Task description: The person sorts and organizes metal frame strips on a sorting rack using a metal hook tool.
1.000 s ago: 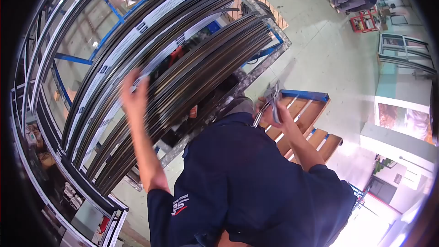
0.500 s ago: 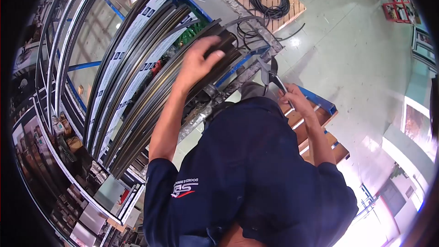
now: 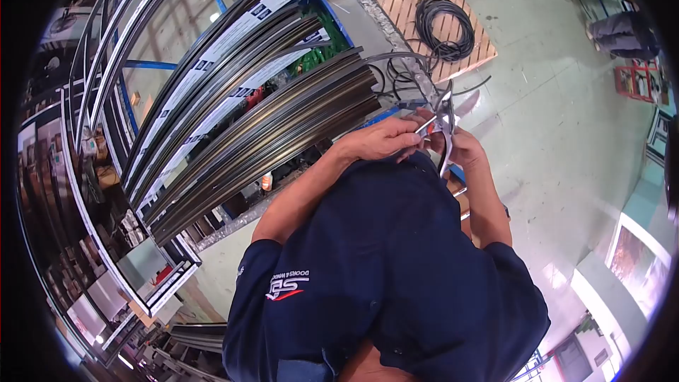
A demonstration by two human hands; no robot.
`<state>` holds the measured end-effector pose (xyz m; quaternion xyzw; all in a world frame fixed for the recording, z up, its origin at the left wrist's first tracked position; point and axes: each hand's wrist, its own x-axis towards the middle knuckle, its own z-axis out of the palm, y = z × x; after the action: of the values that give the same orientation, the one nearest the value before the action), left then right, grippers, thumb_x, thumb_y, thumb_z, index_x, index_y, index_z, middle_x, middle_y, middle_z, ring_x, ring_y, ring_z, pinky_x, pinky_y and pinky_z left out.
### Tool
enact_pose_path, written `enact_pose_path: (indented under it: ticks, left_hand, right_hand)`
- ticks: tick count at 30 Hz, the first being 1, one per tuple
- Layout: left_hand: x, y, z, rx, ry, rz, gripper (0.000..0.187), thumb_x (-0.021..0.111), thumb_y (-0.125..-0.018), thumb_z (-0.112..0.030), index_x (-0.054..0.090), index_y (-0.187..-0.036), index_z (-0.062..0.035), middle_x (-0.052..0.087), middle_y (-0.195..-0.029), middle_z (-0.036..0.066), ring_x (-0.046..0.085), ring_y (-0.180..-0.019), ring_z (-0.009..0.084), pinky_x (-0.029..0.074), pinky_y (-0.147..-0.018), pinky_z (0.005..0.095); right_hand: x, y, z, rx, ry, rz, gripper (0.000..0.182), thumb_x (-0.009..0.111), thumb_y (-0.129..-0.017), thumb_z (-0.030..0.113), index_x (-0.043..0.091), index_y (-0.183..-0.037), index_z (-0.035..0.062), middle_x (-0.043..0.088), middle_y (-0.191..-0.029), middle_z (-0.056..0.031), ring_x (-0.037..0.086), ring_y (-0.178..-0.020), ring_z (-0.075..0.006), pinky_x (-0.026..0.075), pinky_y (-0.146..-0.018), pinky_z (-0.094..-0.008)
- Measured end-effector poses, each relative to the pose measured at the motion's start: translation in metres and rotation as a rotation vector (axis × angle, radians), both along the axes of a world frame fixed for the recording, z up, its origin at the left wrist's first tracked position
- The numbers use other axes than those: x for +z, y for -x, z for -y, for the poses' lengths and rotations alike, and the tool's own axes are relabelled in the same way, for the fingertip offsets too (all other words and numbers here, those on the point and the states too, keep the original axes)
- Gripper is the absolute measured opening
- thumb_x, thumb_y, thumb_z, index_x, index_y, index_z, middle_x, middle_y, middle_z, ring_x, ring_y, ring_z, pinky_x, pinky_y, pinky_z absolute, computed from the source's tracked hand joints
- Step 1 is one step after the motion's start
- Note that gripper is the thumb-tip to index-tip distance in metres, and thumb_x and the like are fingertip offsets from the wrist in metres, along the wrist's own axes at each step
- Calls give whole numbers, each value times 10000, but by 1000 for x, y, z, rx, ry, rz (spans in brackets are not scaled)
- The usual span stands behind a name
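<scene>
A pair of shears (image 3: 447,114) is between my two hands in front of my waist, its blades pointing up and away from me. My left hand (image 3: 385,138) is closed at a thin grey handle on its left side. On the other side, my right hand (image 3: 465,148) has its fingers closed round the shears, close to a pale handle edge that runs down. Fingers and blades overlap, so the exact grip is partly hidden. Long dark and bronze profiles (image 3: 283,127) lie side by side on the rack, left of my left forearm.
A metal-edged blue rack (image 3: 329,10) carries the profiles, some with white printed film. Black cable-like strips (image 3: 396,78) hang over its corner. Beyond stands a wooden pallet (image 3: 396,3) with a black coil (image 3: 445,28). A red crate (image 3: 633,83) stands at the far right.
My left hand has left the profiles and moved right to the shears. My right hand has lifted the shears slightly and turned them more upright. The view has shifted a little.
</scene>
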<state>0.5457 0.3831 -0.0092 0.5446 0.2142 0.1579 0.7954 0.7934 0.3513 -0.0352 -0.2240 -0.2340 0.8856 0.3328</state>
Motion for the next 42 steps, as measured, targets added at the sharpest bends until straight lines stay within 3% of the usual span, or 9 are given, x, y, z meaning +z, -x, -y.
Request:
enact_pose_path:
  ticks: [3,5,7,9,16,21,25,30,42]
  left_hand:
    - [2,6,-8,-86,-61,-105,366,493,-1058,-297,644,-985,28,643,-790,46,620,-753,127,491,-674,310]
    - [13,24,-21,20,-642,-545,250,631,-956,-261,701,-866,-38,689,-849,108,658,-778,280,517,-741,379]
    - [-8,43,-31,440,-1119,-715,153,718,-833,-195,710,-886,-52,683,-926,129,649,-907,344,519,-793,430]
    - [-35,83,-61,822,-1287,-895,240,718,-825,-181,703,-1009,-27,667,-1033,147,610,-969,358,486,-837,455]
    - [-54,118,-89,493,-1169,-1123,216,670,-898,-241,679,-934,-29,675,-892,124,655,-929,325,523,-760,465]
    - [-59,118,-95,556,-1238,-1175,195,673,-893,-230,672,-911,-36,670,-903,122,647,-925,329,524,-778,459]
    - [-64,108,-102,785,-1170,-928,220,714,-846,-199,708,-1013,-56,665,-1060,124,621,-985,324,509,-822,436]
    - [-49,66,-102,695,-1231,-908,307,785,-738,-151,732,-1032,-80,590,-1251,119,528,-1141,330,426,-937,447]
    - [-62,46,-96,821,-1177,-991,274,778,-726,-131,737,-989,-68,584,-1240,123,519,-1138,323,397,-947,446]
  right_hand:
    - [0,11,-16,28,-58,82,663,741,-858,255,504,-1395,-53,541,-1409,-196,563,-1250,-286,386,-1108,-406]
    - [-17,15,-27,-87,-85,99,505,719,-879,240,574,-1286,-23,616,-1286,-183,578,-1227,-291,413,-1068,-386]
    - [6,29,-47,-143,-88,104,386,710,-881,224,621,-1180,-5,624,-1255,-173,577,-1251,-320,416,-1063,-395]
    - [-11,29,-69,-178,-115,209,359,678,-897,192,622,-1190,-9,647,-1212,-149,620,-1175,-284,444,-1015,-363]
    - [-32,49,-86,-124,-210,474,359,587,-913,97,614,-1250,-25,692,-1128,-114,648,-1084,-210,464,-987,-327]
    - [-36,56,-104,-80,-351,617,410,609,-894,92,609,-1294,2,687,-1142,-75,650,-1030,-183,478,-920,-317]
    - [-30,57,-136,-58,-489,995,251,717,-844,204,670,-981,-1,670,-900,-50,581,-849,-138,462,-789,-322]
    - [-19,66,-175,70,-749,1319,400,646,-754,210,646,-1006,-102,672,-967,-320,647,-937,-449,502,-860,-452]
    - [-42,43,-200,213,-723,1393,395,623,-775,198,668,-1059,-71,677,-1020,-318,653,-1008,-438,502,-895,-461]
